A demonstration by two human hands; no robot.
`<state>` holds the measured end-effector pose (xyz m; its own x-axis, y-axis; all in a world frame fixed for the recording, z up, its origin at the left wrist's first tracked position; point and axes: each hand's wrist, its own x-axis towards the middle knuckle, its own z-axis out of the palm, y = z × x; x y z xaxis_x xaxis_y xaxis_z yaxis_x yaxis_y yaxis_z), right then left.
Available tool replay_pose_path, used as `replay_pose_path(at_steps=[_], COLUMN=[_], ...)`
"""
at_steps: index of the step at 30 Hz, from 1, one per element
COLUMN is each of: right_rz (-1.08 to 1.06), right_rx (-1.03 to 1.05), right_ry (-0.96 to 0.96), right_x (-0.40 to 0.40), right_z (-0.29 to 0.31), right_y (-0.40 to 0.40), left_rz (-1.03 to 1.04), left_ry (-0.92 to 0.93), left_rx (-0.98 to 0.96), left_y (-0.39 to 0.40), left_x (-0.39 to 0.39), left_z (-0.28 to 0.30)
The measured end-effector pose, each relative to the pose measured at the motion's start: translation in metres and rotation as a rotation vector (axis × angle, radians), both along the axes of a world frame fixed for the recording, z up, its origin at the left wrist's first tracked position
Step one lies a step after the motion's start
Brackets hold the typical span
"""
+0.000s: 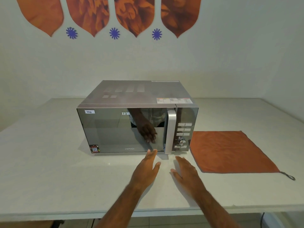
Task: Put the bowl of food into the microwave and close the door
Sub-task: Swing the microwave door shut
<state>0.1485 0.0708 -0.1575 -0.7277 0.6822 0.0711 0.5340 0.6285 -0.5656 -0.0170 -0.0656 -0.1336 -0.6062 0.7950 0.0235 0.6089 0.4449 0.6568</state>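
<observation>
A silver microwave with a mirrored door stands on the white counter, its door shut flat against the body. The vertical handle is at the door's right side, beside the button panel and dial. My left hand is stretched out flat, fingers apart, its fingertips just below the door's bottom edge. My right hand hovers open over the counter, a little in front of the handle. Both hands hold nothing. No bowl of food shows anywhere in view; the mirrored door hides the inside.
An orange cloth lies flat on the counter to the right of the microwave, with a dark loop at its near corner. The wall behind carries orange and blue decorations. The counter's front edge runs below my forearms.
</observation>
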Motion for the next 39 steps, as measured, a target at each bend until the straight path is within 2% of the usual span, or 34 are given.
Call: replay_pose_path(at_steps=[5,14,21,28,39], right_rz=[0.02,0.068,0.069,0.067,0.029], right_rx=[0.134,0.226,0.231,0.229,0.209], right_ry=[-0.132,-0.272,-0.282,-0.289,-0.185], right_x=[0.016,0.032,0.034,0.036,0.044], right_z=[-0.003,-0.01,-0.011,-0.008,-0.003], right_y=[0.006,0.007,0.006,0.003,-0.004], left_rz=[0.045,0.079,0.069,0.048,0.041], left_ry=[0.084,0.204,0.33,0.356,0.432], left_rx=[-0.063,-0.208,-0.265,-0.318,-0.255], left_y=[-0.028,-0.071,-0.101,-0.104,-0.106], left_x=[-0.005,-0.033,-0.054,-0.055,-0.055], left_z=[-0.017,-0.025,-0.036,-0.035,-0.019])
